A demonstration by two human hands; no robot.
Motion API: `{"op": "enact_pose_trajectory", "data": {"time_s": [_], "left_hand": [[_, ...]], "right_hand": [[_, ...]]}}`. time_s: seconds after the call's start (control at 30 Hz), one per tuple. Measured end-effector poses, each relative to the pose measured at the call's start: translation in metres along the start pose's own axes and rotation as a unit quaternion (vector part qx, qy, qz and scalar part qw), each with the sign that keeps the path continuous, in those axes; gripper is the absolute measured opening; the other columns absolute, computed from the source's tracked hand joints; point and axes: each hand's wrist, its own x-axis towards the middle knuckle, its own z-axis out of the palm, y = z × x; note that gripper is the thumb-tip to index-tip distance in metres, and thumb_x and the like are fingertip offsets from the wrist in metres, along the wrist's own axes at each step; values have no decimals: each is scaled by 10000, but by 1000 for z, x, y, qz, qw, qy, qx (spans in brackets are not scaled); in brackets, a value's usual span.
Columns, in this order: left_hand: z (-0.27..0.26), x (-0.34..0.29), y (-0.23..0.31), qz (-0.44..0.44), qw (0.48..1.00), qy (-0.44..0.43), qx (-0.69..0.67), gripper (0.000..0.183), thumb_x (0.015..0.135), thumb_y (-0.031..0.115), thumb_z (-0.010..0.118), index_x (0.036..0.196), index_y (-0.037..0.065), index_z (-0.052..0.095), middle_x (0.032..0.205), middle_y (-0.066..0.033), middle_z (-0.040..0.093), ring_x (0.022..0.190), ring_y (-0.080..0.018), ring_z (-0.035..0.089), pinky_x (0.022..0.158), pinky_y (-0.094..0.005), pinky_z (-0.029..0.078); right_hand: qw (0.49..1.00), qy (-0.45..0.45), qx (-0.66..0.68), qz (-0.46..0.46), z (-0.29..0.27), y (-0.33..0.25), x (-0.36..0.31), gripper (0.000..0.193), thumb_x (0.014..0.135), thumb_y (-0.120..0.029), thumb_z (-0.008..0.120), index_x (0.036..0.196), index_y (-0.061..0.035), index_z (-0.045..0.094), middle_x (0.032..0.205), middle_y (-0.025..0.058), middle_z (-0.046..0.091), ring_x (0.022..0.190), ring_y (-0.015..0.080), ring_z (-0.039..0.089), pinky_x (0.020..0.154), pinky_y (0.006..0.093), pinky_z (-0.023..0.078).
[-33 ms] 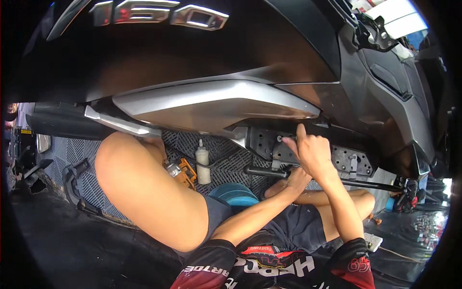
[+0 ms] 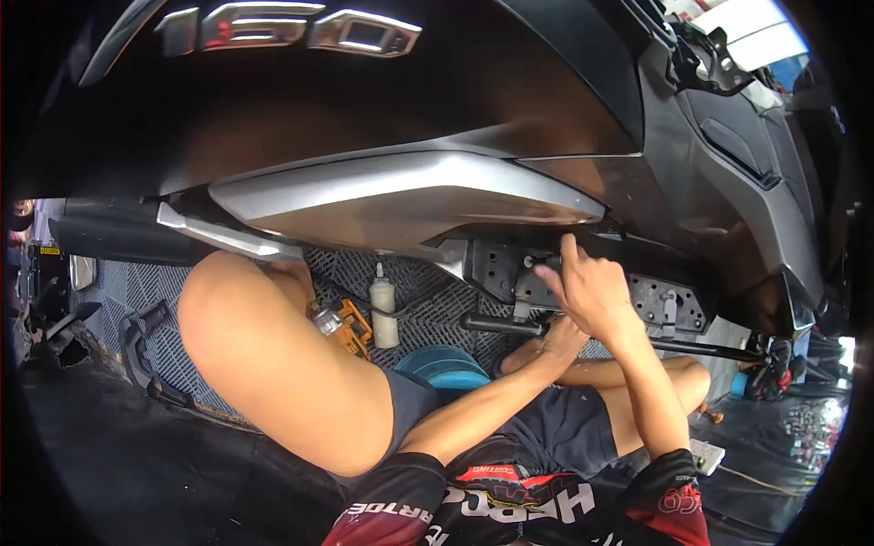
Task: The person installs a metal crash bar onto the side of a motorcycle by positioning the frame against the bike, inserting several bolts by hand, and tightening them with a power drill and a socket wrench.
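Black perforated bracket [image 2: 488, 276] probably stiff, weighty, best held at its edges; left hand [image 2: 566, 338] and right hand [image 2: 596, 296] beside it, both grips indeterminate.

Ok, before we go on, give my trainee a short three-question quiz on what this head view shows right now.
1. True or false: in the picture, the orange tool lies to the left of the pale bottle.
2. What colour is the rounded object just below that bottle in the picture? A) red, B) blue, C) yellow
3. Which appears higher in the picture, the left hand or the right hand?

Key: 1. True. 2. B. 3. The right hand.
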Motion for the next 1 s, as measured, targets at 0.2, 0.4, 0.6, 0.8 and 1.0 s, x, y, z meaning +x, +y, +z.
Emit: {"op": "enact_pose_trajectory", "data": {"time_s": [0.2,0.4,0.6,0.8,1.0], "left_hand": [[-30,18,6,-10,967,-254,-22,177,884,232,630,938,144,774,824,-22,745,658,-207,722,510,-410,590],[-12,-1,1,52,989,-138,19,283,929,271,595,1124,132,747,952,-27,746,793,-217,720,584,-459,582],[-30,4,-2,42,982,-170,64,434,972,298,540,1348,106,643,1327,-69,651,1221,-222,591,948,-508,498],[-21,5,5,99,924,-209,305,488,959,278,548,1415,111,596,1439,-54,586,1361,-220,481,1138,-465,328],[-24,3,1,53,983,-171,34,304,926,263,590,1180,145,708,1199,-11,696,1167,-183,613,911,-419,504]], "right_hand": [[995,15,-31,-95,6,20,10,335,1006,-333,578,1113,-21,523,808,180,654,615,328,708,489,432,545],[975,132,16,-178,12,21,3,328,978,-360,613,1066,-55,530,718,147,697,590,314,713,469,411,538],[993,14,-13,-114,2,17,5,377,974,-394,636,1003,-38,516,699,136,669,564,317,691,475,412,526],[974,112,6,-199,14,20,4,393,989,-421,601,1032,-35,537,671,134,668,545,305,689,463,390,525],[982,96,-32,-159,13,28,6,374,999,-399,593,1043,-31,545,634,125,681,538,294,698,472,374,534]]}}
